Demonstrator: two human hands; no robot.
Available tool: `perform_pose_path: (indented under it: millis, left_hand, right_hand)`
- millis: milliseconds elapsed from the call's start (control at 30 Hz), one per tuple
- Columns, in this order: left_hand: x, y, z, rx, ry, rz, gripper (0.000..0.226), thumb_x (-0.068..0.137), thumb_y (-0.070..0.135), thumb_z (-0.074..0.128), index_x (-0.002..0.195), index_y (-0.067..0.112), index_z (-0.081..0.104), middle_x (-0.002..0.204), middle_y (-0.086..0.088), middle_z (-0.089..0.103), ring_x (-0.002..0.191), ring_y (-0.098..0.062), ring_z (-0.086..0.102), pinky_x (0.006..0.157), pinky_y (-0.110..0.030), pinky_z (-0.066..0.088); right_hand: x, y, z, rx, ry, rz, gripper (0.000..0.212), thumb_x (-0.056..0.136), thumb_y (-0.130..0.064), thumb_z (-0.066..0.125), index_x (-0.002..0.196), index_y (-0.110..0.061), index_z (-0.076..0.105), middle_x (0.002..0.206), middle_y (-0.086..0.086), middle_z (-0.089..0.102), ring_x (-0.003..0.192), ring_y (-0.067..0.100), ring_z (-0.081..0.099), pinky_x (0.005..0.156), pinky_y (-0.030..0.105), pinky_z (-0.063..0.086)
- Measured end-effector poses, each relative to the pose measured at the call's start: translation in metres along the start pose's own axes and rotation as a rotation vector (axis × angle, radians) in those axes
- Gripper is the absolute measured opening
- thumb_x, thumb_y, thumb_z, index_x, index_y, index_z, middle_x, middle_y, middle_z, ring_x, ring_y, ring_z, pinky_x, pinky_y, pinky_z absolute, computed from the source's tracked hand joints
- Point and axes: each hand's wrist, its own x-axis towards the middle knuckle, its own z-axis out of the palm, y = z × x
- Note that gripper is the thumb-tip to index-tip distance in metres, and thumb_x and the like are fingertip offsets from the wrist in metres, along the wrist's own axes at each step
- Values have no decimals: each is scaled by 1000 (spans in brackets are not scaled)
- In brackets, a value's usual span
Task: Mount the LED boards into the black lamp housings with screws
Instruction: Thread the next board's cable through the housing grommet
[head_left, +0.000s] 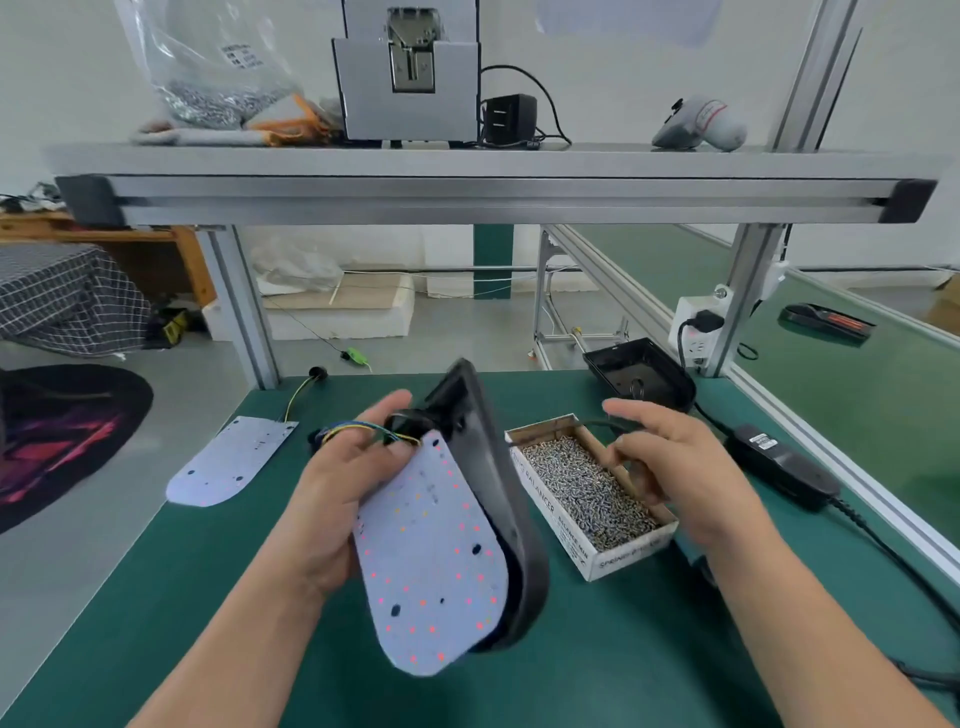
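**Print on the screw box; other labels too blurred to read**

The cardboard box (551, 512) holding the screws (582, 493) on the desk carries black capitals. Its long side reads "…ING BALANCER", the first letters cut off, with a smaller line below, "BALANCE MIN". Its short near end reads "SPRING BALANCE…".

The white label on the plastic bag (208, 73) on the shelf shows dark print too blurred to read. So does the small label on the black power adapter (779, 462).
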Motion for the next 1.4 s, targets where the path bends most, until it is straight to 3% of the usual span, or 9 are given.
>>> perform_pose_path:
  millis: [167, 467, 567, 667, 867, 1033, 1200, 1300, 1400]
  left_hand:
    - [-5, -13, 17, 218, -33, 6, 57, 84, 8, 70, 139, 23, 67, 126, -16, 76, 107, -30, 72, 95, -42, 58]
    - [-7, -17, 26, 195, -13, 81, 54, 81, 8, 71, 132, 28, 73, 108, -13, 74, 95, -25, 70, 83, -31, 60]
    - [-5, -17, 24, 135, -16, 78, 55, 82, 6, 70, 132, 27, 72, 103, -9, 74, 91, -27, 71, 81, -34, 61]
    - [-4, -19, 24, 175, 47, 134, 52, 81, 8, 74, 132, 19, 71, 112, 1, 78, 100, -18, 73, 91, -34, 59]
    - [3, -25, 24, 455, 288, 218, 48, 85, 15, 90, 127, 28, 71, 139, 12, 70, 127, -7, 66, 110, -39, 50]
    - [-1, -35, 26, 709, 528, 336, 54, 76, 52, 91, 119, 40, 62, 123, 23, 67, 120, 10, 58, 100, -26, 47]
    - [2, -37, 28, 593, 563, 169, 70, 53, 77, 82, 106, 39, 56, 100, 10, 70, 85, 6, 64, 72, -15, 47]
    - [4, -40, 26, 423, 497, 37, 85, 51, 75, 88, 116, 27, 62, 100, 10, 76, 92, -4, 70, 84, -29, 53]
    - [3, -44, 28, 214, 316, -122, 90, 59, 70, 90, 119, 6, 71, 113, -10, 80, 98, -25, 73, 97, -49, 57]
  right_hand:
    - [-9, -3, 16, 273, -284, -99, 43, 92, -14, 64, 132, -28, 73, 111, 21, 77, 48, 13, 47, 44, 22, 37]
    - [-16, 5, 52, 436, -378, -88, 45, 99, 1, 43, 127, -15, 74, 139, 15, 69, 48, 14, 47, 45, 22, 37]
    - [-20, 8, 63, 280, -455, -101, 37, 104, -7, 57, 132, -25, 73, 135, 11, 71, 90, 29, 67, 73, 34, 54]
    - [-27, 8, 74, 155, -543, -211, 34, 99, -11, 66, 129, -24, 73, 129, 2, 75, 120, 19, 70, 96, 31, 57]
    - [-27, 6, 84, 67, -460, -275, 29, 102, -13, 66, 130, -18, 72, 128, 4, 76, 126, 27, 68, 107, 49, 53]
    - [-28, 8, 89, 171, -381, -292, 34, 99, 0, 64, 123, -21, 75, 119, 3, 77, 113, 18, 71, 93, 27, 55]
    - [-25, 12, 90, 225, -330, -315, 36, 97, 5, 65, 123, -18, 74, 116, 9, 76, 109, 22, 71, 96, 35, 56]
    - [-23, 10, 89, 295, -273, -314, 35, 93, 3, 69, 122, -16, 75, 116, 11, 76, 109, 29, 70, 100, 48, 55]
    - [-22, 9, 87, 350, -270, -303, 35, 92, 1, 70, 120, -17, 76, 115, 10, 77, 107, 27, 72, 94, 39, 58]
